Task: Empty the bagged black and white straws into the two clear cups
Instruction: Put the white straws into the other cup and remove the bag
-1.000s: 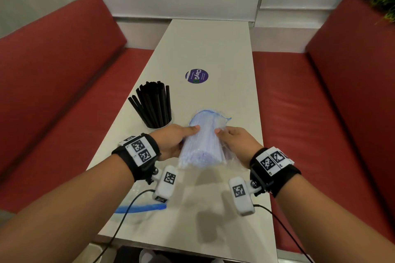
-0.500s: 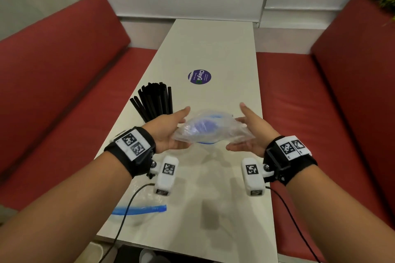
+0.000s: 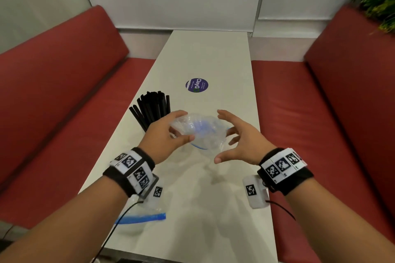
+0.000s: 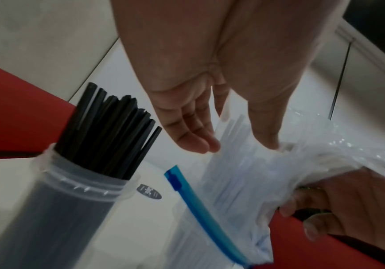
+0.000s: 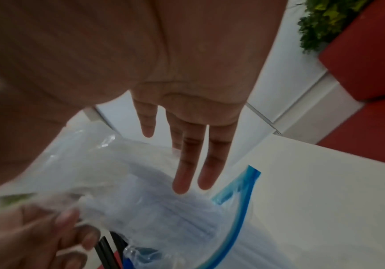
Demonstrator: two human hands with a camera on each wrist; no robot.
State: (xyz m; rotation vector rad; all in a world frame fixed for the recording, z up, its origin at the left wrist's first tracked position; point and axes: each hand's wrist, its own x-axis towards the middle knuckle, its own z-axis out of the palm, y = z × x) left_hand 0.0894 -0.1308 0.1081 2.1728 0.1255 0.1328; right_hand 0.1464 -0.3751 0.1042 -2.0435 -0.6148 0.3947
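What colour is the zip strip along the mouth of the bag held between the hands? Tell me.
Blue. The zip strip edges the clear bag; the left wrist view shows it best.

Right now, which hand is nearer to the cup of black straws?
Left. The left hand is right beside the cup of black straws, holding the bag; the right hand is on the bag's far side.

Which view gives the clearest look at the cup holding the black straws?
The left wrist view: the clear cup shows its rim and wall, with the black straws standing in it. In the head view the left hand hides the cup; only straws show. The right wrist view catches just a few black straw ends.
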